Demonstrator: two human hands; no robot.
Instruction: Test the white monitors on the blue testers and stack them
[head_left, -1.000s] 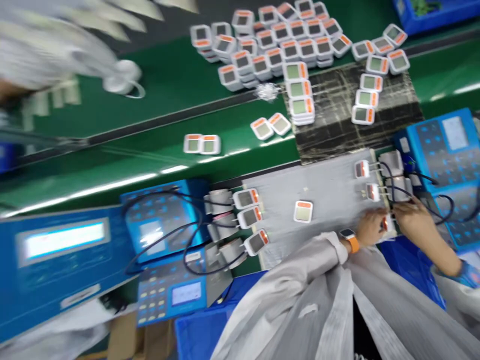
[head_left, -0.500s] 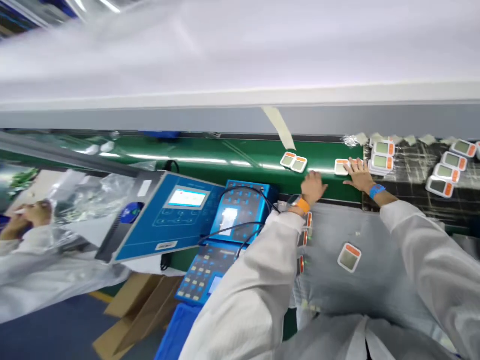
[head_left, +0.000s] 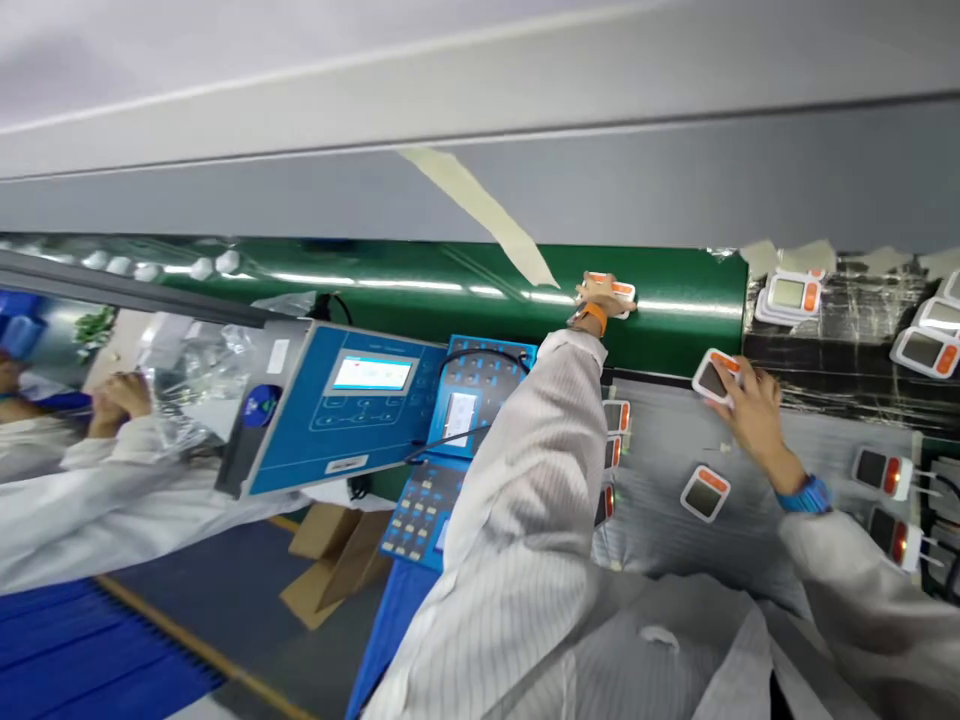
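Note:
On the green belt, my left hand (head_left: pixel 598 294) is over white-and-orange LCD devices (head_left: pixel 624 291), fingers curled on them; the palm hides most of them. My right hand (head_left: pixel 756 412) pinches another small white device with a dark screen and orange strip (head_left: pixel 711 380) by its right side, above the near edge of the belt. A similar device (head_left: pixel 705 494) lies face up on the grey mat (head_left: pixel 667 540), below the right hand. More such devices (head_left: pixel 616 416) sit in a column beside my left sleeve, partly covered by it.
Blue test units (head_left: pixel 480 385) with cables stand left of my left arm, beside a tilted blue panel with a lit screen (head_left: pixel 371 373). Several devices (head_left: pixel 795 293) lie on black wrapped sheeting at right. Two plugged-in devices (head_left: pixel 881 470) glow red. A co-worker's hands (head_left: pixel 120 400) are at far left.
My left hand has moved onto the two devices on the belt. My right hand has come back toward me, now holding a device. The view has shifted and tilted.

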